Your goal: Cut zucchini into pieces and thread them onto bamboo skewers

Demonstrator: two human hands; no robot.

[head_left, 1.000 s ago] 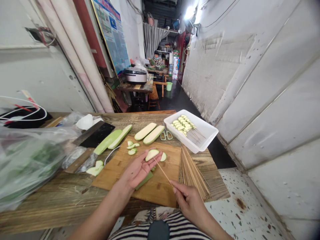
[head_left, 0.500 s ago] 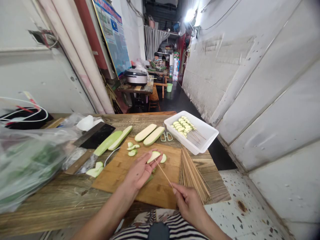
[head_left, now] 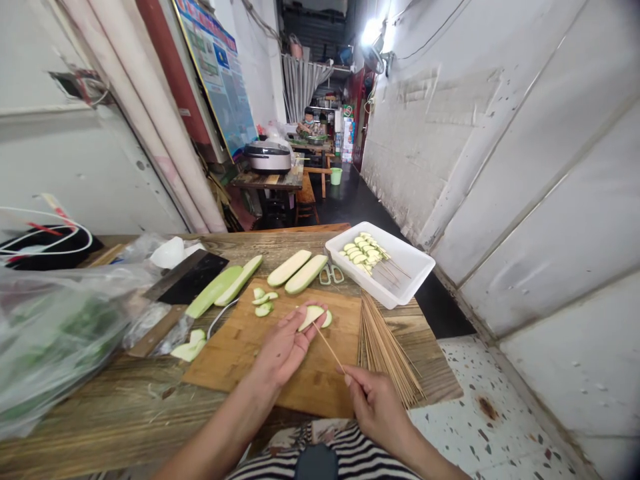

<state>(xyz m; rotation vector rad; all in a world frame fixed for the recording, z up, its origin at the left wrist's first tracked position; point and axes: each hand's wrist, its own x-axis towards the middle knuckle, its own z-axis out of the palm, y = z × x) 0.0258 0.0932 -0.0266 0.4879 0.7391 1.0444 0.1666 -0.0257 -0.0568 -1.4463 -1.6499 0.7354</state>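
My left hand [head_left: 283, 343] has its fingers closed on a pale green-edged zucchini slice [head_left: 311, 318] above the cutting board [head_left: 240, 360]. My right hand [head_left: 373, 400] pinches a thin bamboo skewer [head_left: 327, 343]. Its far end meets the slice's lower edge; whether it has gone in, I cannot tell. Another zucchini slice [head_left: 328, 319] shows just behind my left fingertips. Several small zucchini pieces [head_left: 263, 301] lie at the board's upper left. Beyond the board rest two zucchini halves [head_left: 307, 274], cut faces up. A bundle of bamboo skewers [head_left: 385, 347] lies right of the board.
A white plastic tray [head_left: 417, 277] with skewered slices stands at the table's back right, beside scissors [head_left: 331, 272]. Left are more zucchini halves [head_left: 215, 290], a cleaver [head_left: 193, 277] and a bag of greens [head_left: 65, 333]. A person [head_left: 309, 123] is far back.
My left hand and the slice have shifted slightly to the right and down, with the slice now overlapping the one behind it. The skewer stays against the slice. The view has turned slightly.
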